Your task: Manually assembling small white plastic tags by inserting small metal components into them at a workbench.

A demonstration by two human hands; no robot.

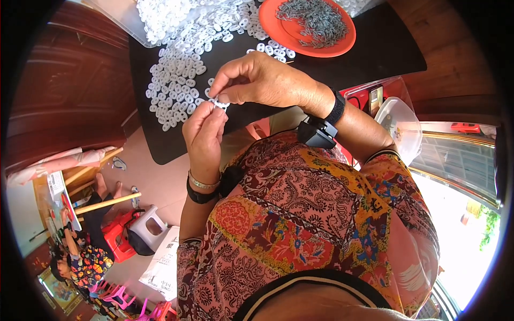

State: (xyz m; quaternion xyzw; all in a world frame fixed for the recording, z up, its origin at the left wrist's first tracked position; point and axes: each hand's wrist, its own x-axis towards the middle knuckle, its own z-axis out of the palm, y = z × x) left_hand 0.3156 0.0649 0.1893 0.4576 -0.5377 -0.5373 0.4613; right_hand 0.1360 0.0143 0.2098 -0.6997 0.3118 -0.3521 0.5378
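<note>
Between my two hands is a small white oval plastic piece [220,104] with holes, held just above the near edge of the dark table. My left hand [204,131] pinches it from below with thumb and fingertips. From above, my right hand [262,80] brings its closed thumb and forefinger to the same piece; whether a small pin sits between them is too small to make out. Many matching white oval pieces [174,88] lie spread beyond my hands. Farther back, an orange-red plate [270,27] bears a heap of small grey metal pins [316,24].
The dark table [385,45] has a curved near edge. A clear container [136,24] of white pieces stands at the back left. To my right is a translucent tub [399,125]. Another person [91,265] sits at the lower left, near a grey stool [150,230] and a carton [163,262].
</note>
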